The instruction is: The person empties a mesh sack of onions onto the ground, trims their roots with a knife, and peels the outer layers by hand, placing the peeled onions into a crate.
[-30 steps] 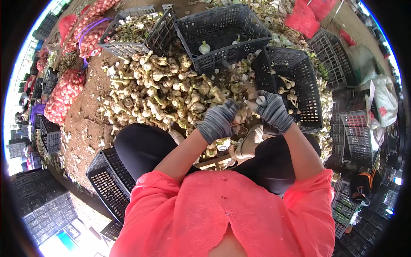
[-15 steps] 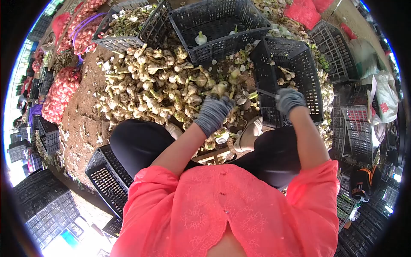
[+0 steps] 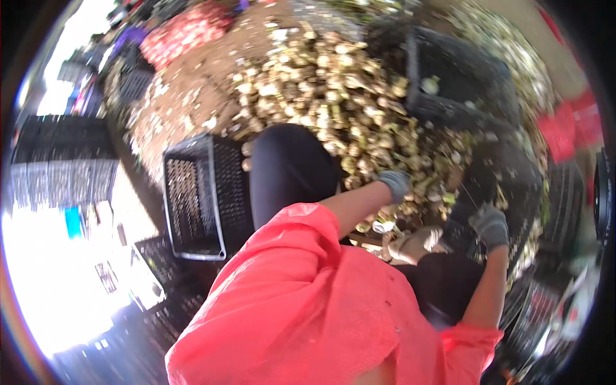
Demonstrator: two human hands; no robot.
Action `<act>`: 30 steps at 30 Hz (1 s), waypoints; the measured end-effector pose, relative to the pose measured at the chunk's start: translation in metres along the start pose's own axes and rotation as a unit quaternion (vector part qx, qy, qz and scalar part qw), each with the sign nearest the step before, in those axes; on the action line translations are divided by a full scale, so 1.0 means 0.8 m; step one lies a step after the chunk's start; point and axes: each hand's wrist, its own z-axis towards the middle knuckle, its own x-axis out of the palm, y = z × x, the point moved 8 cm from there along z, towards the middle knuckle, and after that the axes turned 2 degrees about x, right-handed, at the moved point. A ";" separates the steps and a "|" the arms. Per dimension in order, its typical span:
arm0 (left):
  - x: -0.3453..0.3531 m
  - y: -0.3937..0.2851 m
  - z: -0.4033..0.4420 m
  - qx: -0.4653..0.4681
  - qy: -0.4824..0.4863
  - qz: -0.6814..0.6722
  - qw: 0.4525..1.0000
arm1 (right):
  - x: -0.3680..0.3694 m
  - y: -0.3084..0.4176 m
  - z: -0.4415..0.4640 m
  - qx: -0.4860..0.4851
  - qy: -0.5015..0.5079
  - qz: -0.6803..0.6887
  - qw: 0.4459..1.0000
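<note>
Garlic bulbs [image 3: 333,96] lie heaped near gloved hands [image 3: 394,185] — right-edge lettering [image 3: 607,232] blurred.

Left hand [image 3: 394,185], right hand [image 3: 490,226] well apart

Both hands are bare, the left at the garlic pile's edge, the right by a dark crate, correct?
Not bare: in the head view the left hand, at the garlic pile's edge, and the right hand, by a dark crate, both wear greyish gloves.

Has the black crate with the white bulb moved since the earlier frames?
No, the black crate still sits beside the garlic pile; the view turned.
</note>
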 end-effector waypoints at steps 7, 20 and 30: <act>-0.298 -0.050 -0.259 0.075 -0.493 -0.048 0.865 | -0.005 -0.003 0.036 -0.064 -0.045 0.011 0.997; 0.153 0.507 -0.409 -0.571 -0.394 -0.511 0.508 | 0.004 0.052 0.064 -0.053 -0.049 -0.054 0.996; 0.180 0.641 -0.338 -0.642 -0.169 -0.287 0.691 | 0.003 0.089 0.092 -0.025 -0.036 -0.046 0.998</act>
